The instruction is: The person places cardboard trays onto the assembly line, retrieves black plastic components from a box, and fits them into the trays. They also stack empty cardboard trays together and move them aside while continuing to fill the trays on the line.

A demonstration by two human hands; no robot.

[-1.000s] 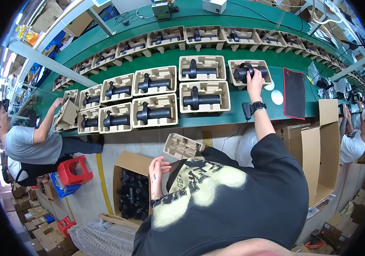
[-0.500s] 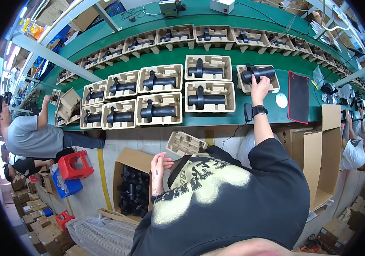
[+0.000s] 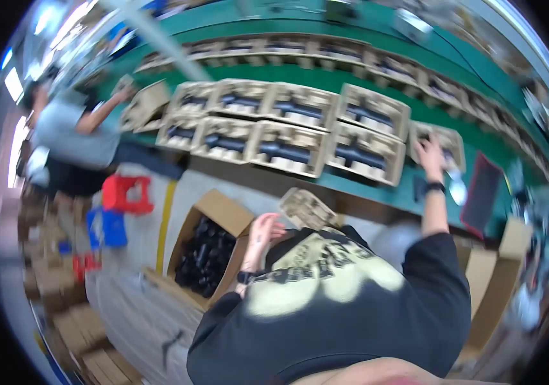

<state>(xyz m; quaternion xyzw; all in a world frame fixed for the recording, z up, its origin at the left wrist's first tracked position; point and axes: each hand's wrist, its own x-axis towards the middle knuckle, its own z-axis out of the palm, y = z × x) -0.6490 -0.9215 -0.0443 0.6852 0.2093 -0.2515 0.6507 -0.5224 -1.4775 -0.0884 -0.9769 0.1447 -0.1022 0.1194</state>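
Observation:
My right hand [image 3: 429, 156] is at the rightmost tan moulded tray [image 3: 458, 142] on the green bench, its fingers around a black cylindrical device [image 3: 447, 154] in it. Motion blur and the hand itself hide much of that device. My left hand [image 3: 266, 230] hangs in front of my body with its fingers apart and nothing in them. Just beyond it lies a loose tan tray [image 3: 306, 208], below the bench edge. To the left of my right hand, two rows of tan trays [image 3: 316, 168] each hold a black device [image 3: 285, 151].
An open cardboard box [image 3: 220, 206] full of black parts stands on the floor at left. Another open carton [image 3: 508, 282] is at right, below a dark red-edged mat [image 3: 481, 196]. A person [image 3: 82, 135] works at the far left near red stools [image 3: 127, 194]. More trays line the bench's back.
My view has turned, so the bench now slants down to the right and the picture is blurred. The black device sits lower in its tray under my right hand. My left hand stays empty.

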